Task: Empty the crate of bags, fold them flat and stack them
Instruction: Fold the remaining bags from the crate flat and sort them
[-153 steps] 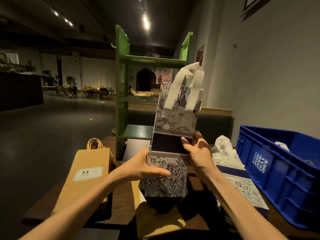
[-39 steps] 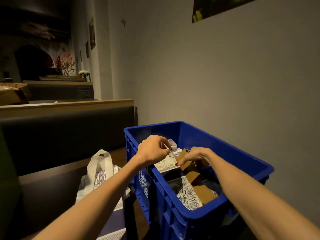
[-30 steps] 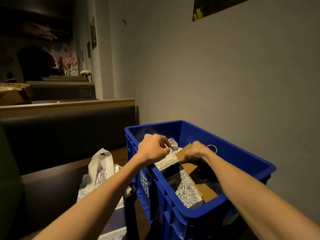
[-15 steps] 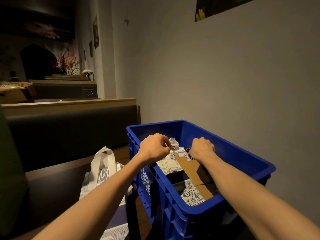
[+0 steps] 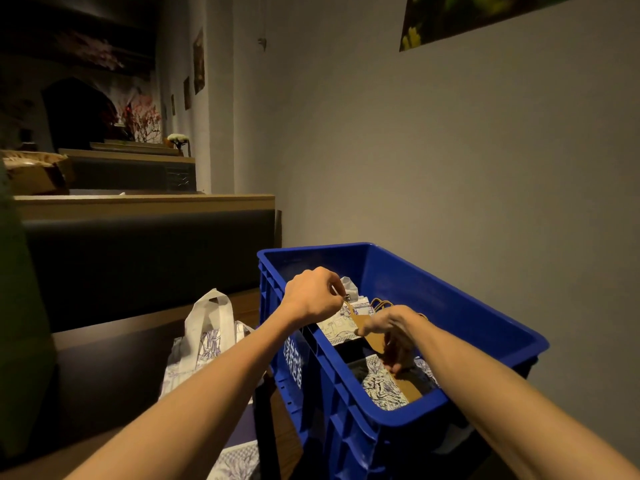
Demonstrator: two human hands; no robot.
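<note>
The blue plastic crate (image 5: 450,296) stands on the table at the right, against the wall. Inside it lies a brown paper bag (image 5: 365,322) with twisted rope handles, on top of white bags with blue print (image 5: 381,388). My left hand (image 5: 313,296) hovers over the crate's near left rim and pinches the bag's top corner or handle. My right hand (image 5: 393,332) reaches down inside the crate and grips the brown bag's body, fingers pointing down.
A flattened white printed bag (image 5: 207,327) with upright white handles lies on the table left of the crate. A dark bench back (image 5: 145,258) runs behind the table. The grey wall (image 5: 450,168) is close behind and right of the crate.
About five seconds ago both hands held a printed bag upright; my view has turned right to the crate. In the last second my right hand shifted lower along the brown bag.
</note>
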